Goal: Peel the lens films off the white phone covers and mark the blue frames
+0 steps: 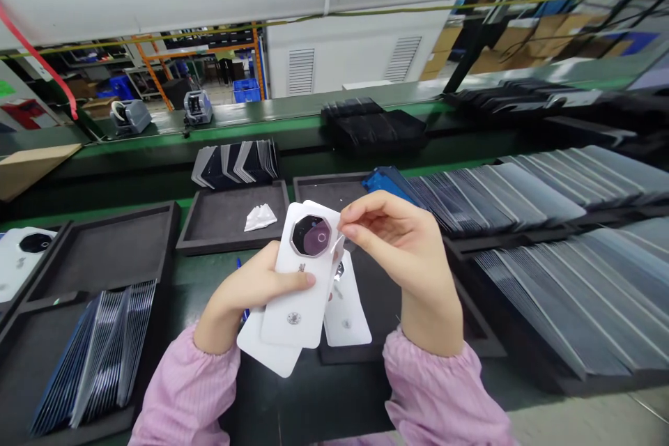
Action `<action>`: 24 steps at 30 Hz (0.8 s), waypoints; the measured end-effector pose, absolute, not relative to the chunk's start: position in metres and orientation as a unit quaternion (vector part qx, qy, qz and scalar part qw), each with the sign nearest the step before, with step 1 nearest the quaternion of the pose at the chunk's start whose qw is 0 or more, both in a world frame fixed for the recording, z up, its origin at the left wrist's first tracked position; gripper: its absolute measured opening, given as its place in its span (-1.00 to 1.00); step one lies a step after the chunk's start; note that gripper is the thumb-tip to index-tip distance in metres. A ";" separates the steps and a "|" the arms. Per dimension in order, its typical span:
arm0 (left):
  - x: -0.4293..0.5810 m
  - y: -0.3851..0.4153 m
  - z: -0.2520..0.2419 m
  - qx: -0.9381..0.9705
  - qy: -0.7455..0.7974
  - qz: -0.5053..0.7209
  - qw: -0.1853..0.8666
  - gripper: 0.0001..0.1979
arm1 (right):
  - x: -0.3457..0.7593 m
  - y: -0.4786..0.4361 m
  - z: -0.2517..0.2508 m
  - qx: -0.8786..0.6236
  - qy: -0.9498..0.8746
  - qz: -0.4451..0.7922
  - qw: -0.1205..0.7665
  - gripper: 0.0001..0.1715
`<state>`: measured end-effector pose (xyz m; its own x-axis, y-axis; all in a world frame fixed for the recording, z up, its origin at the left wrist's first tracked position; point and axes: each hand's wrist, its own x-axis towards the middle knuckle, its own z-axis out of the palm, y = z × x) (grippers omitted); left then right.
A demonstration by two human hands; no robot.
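My left hand (248, 286) grips a white phone back cover (313, 310), thumb across its front. The cover is tilted and has an octagonal camera window (312, 235) near its top and a small round print lower down. A plain white piece (269, 352) sticks out beneath it. At the cover's upper right edge, my right hand (418, 258) pinches a thin clear film (338, 242) between thumb and forefinger. Behind them, another white cover (350, 317) rests over a dark tray (379, 293), partly hidden by the held one.
Stacks of thin panels (575, 300) fill trays on the right, and more panels (99, 348) stand at left. A crumpled white scrap (260, 217) lies in a dark foam tray (203, 226). Tape dispensers (130, 117) stand on the back ledge. A white phone cover (21, 265) lies far left.
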<state>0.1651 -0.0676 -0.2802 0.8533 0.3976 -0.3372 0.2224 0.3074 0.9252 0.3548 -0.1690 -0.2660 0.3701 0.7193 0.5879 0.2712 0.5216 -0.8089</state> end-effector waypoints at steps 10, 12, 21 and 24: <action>0.168 -0.070 -0.275 0.622 0.306 0.043 0.719 -0.19 | 0.358 -0.165 -0.271 -0.497 -0.658 0.067 0.561 -0.80; 0.168 -0.069 -0.281 0.636 0.312 0.049 0.704 -0.21 | 0.352 -0.163 -0.273 -0.520 -0.682 -0.024 0.513 -0.78; 0.161 -0.063 -0.309 0.623 0.338 0.156 0.688 -0.25 | 0.331 -0.140 -0.290 -0.595 -0.484 -0.296 0.570 -0.62; 0.167 -0.066 -0.307 0.653 0.303 0.197 0.666 -0.33 | 0.333 -0.138 -0.292 -0.592 -0.436 -0.049 0.676 -0.33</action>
<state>0.1670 -0.0657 -0.3066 0.7386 0.6582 -0.1459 0.1330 0.0699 0.9886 0.3325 -0.1383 -0.2921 0.6144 0.4502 0.6480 0.5835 0.2936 -0.7572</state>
